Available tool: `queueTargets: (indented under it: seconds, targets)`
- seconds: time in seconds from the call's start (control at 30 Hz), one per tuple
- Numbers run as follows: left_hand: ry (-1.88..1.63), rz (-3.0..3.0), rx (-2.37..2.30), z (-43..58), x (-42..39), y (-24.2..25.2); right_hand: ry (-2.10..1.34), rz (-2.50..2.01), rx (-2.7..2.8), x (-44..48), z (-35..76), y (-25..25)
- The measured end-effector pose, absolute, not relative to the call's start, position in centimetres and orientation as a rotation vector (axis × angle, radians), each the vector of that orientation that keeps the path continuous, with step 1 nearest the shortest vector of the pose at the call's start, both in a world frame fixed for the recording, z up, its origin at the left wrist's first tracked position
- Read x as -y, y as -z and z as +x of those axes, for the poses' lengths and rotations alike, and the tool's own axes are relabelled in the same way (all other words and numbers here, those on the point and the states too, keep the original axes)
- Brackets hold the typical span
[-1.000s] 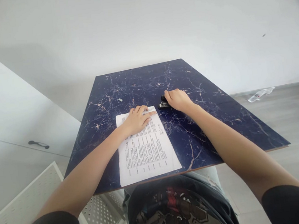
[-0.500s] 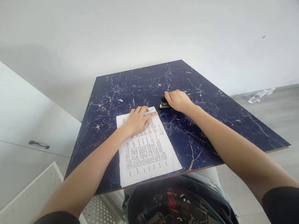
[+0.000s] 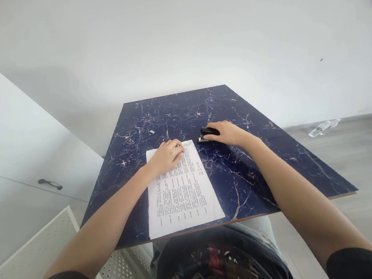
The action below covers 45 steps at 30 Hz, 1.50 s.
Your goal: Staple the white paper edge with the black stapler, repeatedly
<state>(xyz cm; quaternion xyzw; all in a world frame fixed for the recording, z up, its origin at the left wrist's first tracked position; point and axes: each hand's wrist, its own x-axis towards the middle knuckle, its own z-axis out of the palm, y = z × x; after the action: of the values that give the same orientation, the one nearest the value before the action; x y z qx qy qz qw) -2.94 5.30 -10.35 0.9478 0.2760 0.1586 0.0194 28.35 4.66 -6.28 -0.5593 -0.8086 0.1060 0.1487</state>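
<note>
The left hand [image 3: 166, 156] lies loosely curled on the printed sheet [image 3: 182, 193], pinning it flat, while the right hand [image 3: 230, 133] seems half-closed around 1 black stapler [image 3: 207, 132] beside its corner.

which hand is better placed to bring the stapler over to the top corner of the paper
Right. The right hand rests on the black stapler, just beside the top right corner of the paper. The left hand lies flat on that paper, holding it down.
</note>
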Motion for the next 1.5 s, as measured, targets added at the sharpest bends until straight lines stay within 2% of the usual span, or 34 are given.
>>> queueTargets:
  seconds: [0.33,0.5,0.63,0.7,0.87,0.93,1.33,1.5]
  targets:
    - [-0.340,2.867,-0.737,-4.1,-5.0,9.3,-0.345,-1.680,2.454,-5.2,32.0,6.2]
    - [-0.367,2.875,-0.730,-3.7,-5.1,10.4,-0.128,-1.793,2.162,-5.3,31.2,6.4]
    - [-0.407,2.906,-0.706,-3.0,-4.9,10.7,-0.121,-1.688,1.941,-4.8,27.8,6.9]
    - [-0.565,2.892,-0.747,-2.9,-4.7,10.1,-0.177,-1.609,1.888,-4.3,25.6,7.2]
    - [-1.321,2.457,-1.192,-3.7,-4.7,8.8,-0.345,-1.482,1.887,-2.9,21.1,8.0]
    - [-1.425,2.301,-1.304,-4.0,-5.0,9.0,-0.366,-1.461,1.919,-2.7,20.2,8.4]
    - [-1.177,2.045,-1.616,-3.6,-5.6,10.2,-0.336,-1.453,2.023,-3.2,19.6,9.8]
    - [-1.082,2.019,-1.641,-3.6,-6.0,10.6,-0.491,-1.286,2.027,-4.3,21.2,9.3]
